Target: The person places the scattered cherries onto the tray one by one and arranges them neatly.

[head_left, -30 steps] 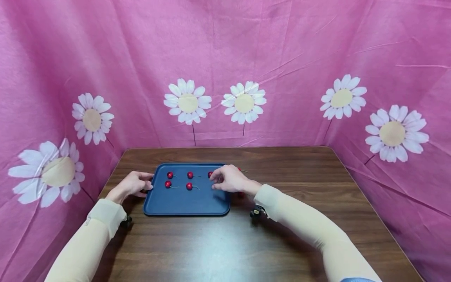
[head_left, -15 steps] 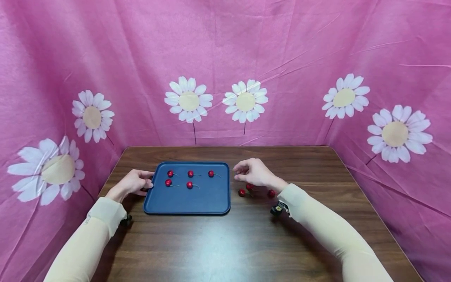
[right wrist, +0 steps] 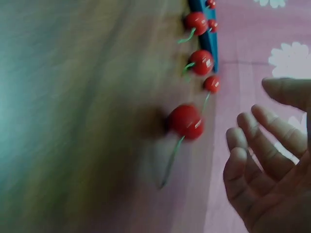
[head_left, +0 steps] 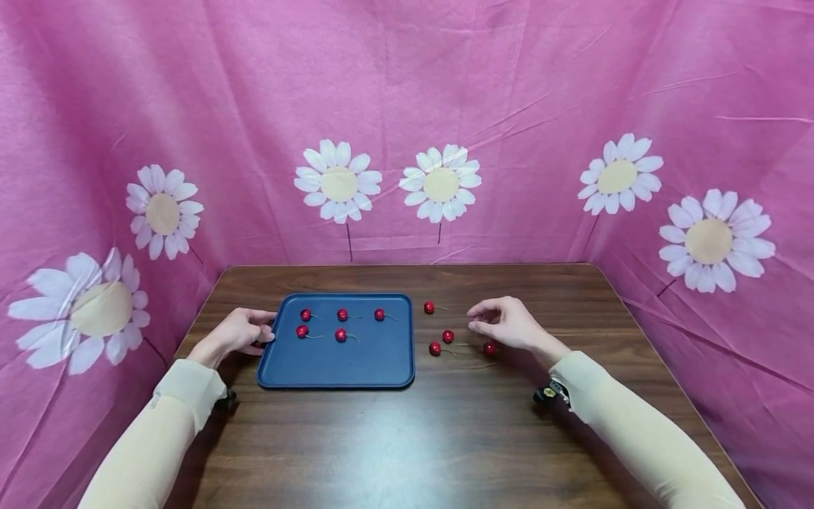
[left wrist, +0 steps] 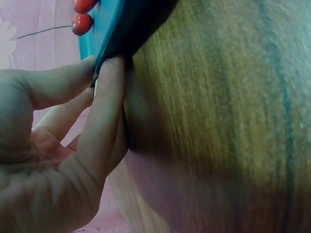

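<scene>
My left hand point(head_left: 237, 331) grips the left rim of a blue rectangular tray point(head_left: 375, 362). In the left wrist view the thumb lies on the rim and the fingers reach against its outer side. On the tray several red cherries with green stems form two rows: three in the back row, including the right-end cherry point(head_left: 379, 314), and two in front. My right hand point(head_left: 509, 324) hovers over the table right of the tray, fingers loosely bent, holding nothing. Just below it lies a cherry point(head_left: 489, 348). The right wrist view shows a cherry point(right wrist: 184, 121) beside the empty fingers.
Between the tray and my right hand, more cherries lie on the brown wooden table point(head_left: 394, 445), one of them a cherry point(head_left: 429, 307) near the tray's back right corner. A pink cloth point(head_left: 521, 92) with daisies walls in the table at the back and sides.
My right hand has moved right, from over the tray to beyond the loose cherries. The tray's back-right cherry and the loose ones are uncovered. My left hand stays on the rim.
</scene>
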The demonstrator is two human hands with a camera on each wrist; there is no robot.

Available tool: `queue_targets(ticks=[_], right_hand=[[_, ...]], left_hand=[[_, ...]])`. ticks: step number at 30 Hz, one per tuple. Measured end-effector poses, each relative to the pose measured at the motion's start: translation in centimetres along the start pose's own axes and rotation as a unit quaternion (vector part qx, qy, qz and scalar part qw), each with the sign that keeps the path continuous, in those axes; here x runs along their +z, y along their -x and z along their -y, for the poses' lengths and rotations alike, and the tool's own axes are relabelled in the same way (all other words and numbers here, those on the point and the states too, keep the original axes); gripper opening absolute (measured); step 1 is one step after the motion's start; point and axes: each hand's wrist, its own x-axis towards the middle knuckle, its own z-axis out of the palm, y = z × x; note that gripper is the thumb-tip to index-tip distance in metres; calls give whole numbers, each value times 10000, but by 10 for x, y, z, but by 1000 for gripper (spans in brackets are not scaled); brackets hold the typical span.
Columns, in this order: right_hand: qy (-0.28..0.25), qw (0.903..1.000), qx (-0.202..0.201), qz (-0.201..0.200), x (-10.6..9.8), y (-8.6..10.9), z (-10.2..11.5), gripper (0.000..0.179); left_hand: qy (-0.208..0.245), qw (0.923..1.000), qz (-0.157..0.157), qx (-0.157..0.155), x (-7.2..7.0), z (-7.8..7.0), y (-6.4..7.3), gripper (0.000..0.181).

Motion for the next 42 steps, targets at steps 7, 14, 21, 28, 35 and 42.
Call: queue_targets(ticks=[7,14,21,28,35,42], right_hand=[[-396,9991,-118,53,-11,28,-26,25],[-268,9990,-322,132,-14,44,-44,23],[114,9976,-681,80,-12,43,-55,21],[438,9935,-1044,129,-9,40,-55,20],[628,9909,-1192,7,-8,40,-54,19],[669,9915,-1114,47,-7,42,-54,19]], left_hand=[[11,10000,-7,14,0,3,0,68],[-17,10000,3,82,-1,5,2,68],[-77,9999,-16,114,-2,4,2,68],[-95,9999,2,134,-2,4,0,68],[-75,9999,14,102,-3,2,0,68],[-43,10000,40,72,-1,0,0,69]])
